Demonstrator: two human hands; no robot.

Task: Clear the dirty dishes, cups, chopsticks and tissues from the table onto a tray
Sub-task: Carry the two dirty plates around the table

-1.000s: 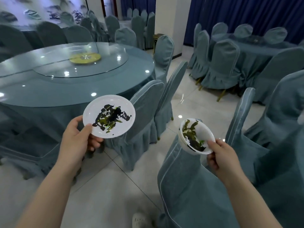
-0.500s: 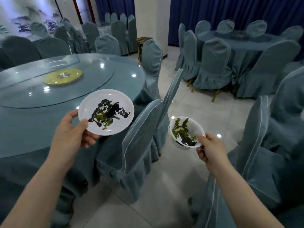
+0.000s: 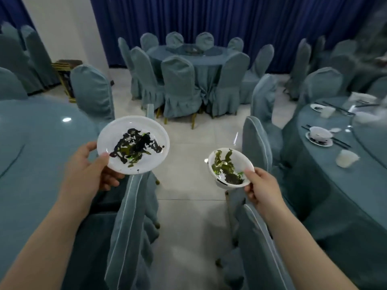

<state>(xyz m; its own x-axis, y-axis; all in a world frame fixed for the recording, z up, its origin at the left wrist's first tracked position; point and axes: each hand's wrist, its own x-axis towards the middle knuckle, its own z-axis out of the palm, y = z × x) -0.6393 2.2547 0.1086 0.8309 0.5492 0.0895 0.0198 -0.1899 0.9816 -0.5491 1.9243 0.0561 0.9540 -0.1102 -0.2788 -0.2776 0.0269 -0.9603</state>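
My left hand (image 3: pixel 90 170) grips the near rim of a white plate (image 3: pixel 150 126) smeared with dark and green food remains, thumb on top. My right hand (image 3: pixel 262 188) pinches the rim of a small white bowl (image 3: pixel 240 158) with green and dark scraps inside, tilted toward me. Both dishes hang in the air above the aisle floor. On the round table at the right (image 3: pixel 335 185) lie more dirty dishes: a bowl on a plate (image 3: pixel 319 136), a white cup (image 3: pixel 346 158), black chopsticks (image 3: pixel 340 143) and further dishes and a tissue (image 3: pixel 363 97) behind. No tray is in view.
Covered chairs (image 3: pixel 129 227) stand close on both sides of a narrow tiled aisle (image 3: pixel 188 195). A round blue table (image 3: pixel 31 153) lies at the left. Another table ringed by chairs (image 3: pixel 188 80) stands ahead before blue curtains.
The view has swung to the right, away from the left table toward the aisle and the right table with dirty dishes. Both hands keep holding the plate and the bowl.
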